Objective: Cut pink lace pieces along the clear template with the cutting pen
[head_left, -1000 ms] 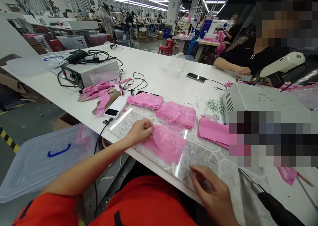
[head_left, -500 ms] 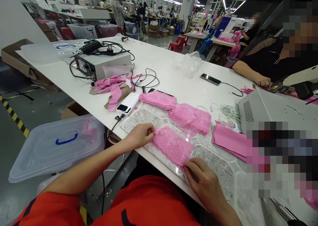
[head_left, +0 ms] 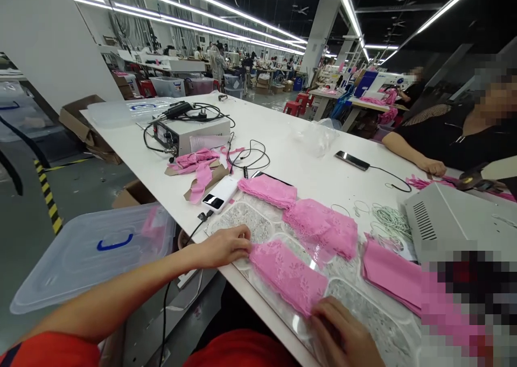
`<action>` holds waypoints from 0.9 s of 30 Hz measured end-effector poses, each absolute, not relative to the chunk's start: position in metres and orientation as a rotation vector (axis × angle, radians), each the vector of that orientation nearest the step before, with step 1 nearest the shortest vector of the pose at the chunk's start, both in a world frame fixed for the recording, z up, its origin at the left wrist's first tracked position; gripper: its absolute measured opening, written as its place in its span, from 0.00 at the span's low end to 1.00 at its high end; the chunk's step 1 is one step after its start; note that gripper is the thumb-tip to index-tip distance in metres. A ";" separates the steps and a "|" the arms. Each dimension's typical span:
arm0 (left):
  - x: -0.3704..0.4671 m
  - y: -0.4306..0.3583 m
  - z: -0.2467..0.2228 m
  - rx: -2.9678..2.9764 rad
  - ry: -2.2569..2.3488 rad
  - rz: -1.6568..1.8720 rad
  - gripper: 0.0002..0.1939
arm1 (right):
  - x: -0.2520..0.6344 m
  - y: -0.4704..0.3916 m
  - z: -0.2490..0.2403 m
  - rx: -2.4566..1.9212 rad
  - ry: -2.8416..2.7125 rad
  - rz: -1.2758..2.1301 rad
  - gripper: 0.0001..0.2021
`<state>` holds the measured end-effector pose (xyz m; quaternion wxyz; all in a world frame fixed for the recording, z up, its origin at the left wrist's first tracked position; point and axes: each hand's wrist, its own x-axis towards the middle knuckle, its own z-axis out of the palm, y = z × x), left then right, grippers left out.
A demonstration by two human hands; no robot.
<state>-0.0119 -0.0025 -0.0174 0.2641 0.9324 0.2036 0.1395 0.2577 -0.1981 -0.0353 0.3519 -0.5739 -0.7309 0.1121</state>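
A strip of pink floral lace (head_left: 287, 273) lies over the clear-edged panel (head_left: 238, 216) at the table's near edge. My left hand (head_left: 226, 246) pinches its left end between thumb and fingers. At the strip's lower right corner, the fingers of my right hand (head_left: 343, 329) are closed on the lace. Just beyond lie a second pink lace stack (head_left: 321, 227) and a folded lace stack (head_left: 269, 189). To the right rests a pile of plain pink fabric (head_left: 390, 270).
A white power bank (head_left: 220, 193), a grey control box (head_left: 194, 135) with cables, and pink scraps (head_left: 197, 162) are on the left. A phone (head_left: 352, 160), green elastic cord (head_left: 390, 221) and a grey machine housing (head_left: 456, 221) stand right. Opposite sits a co-worker (head_left: 452, 135). A lidded plastic bin (head_left: 97, 248) is below left.
The camera has tilted up, so the table and lace appear lower in view. Both hands keep hold of the same lace strip, with little visible movement along it.
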 end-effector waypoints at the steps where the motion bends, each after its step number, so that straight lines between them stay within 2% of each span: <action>1: -0.009 0.002 -0.013 2.516 0.552 0.387 0.09 | 0.262 -0.193 -0.027 -1.523 -1.862 0.407 0.09; 5: 0.013 0.039 0.013 2.496 0.621 0.453 0.06 | 0.283 -0.151 0.016 -1.662 -1.692 0.576 0.17; 8: 0.034 0.088 0.038 2.492 0.699 0.517 0.05 | 0.300 -0.094 0.044 -1.720 -1.606 0.591 0.18; 12: 0.052 0.153 0.063 2.510 0.852 0.671 0.07 | 0.317 -0.012 0.062 -1.662 -1.517 0.364 0.18; 16: 0.042 0.185 0.060 2.581 0.908 0.754 0.09 | 0.311 0.039 0.052 -1.559 -1.562 0.201 0.13; 21: 0.016 0.179 0.023 2.746 0.761 0.624 0.09 | 0.292 0.037 0.015 -1.564 -1.704 0.240 0.04; 25: 0.023 0.150 0.004 2.874 0.549 0.645 0.12 | 0.299 -0.005 0.004 -1.702 -1.616 0.259 0.08; 27: 0.038 0.129 -0.001 2.950 0.362 0.605 0.11 | 0.303 -0.036 0.004 -1.755 -1.618 0.319 0.08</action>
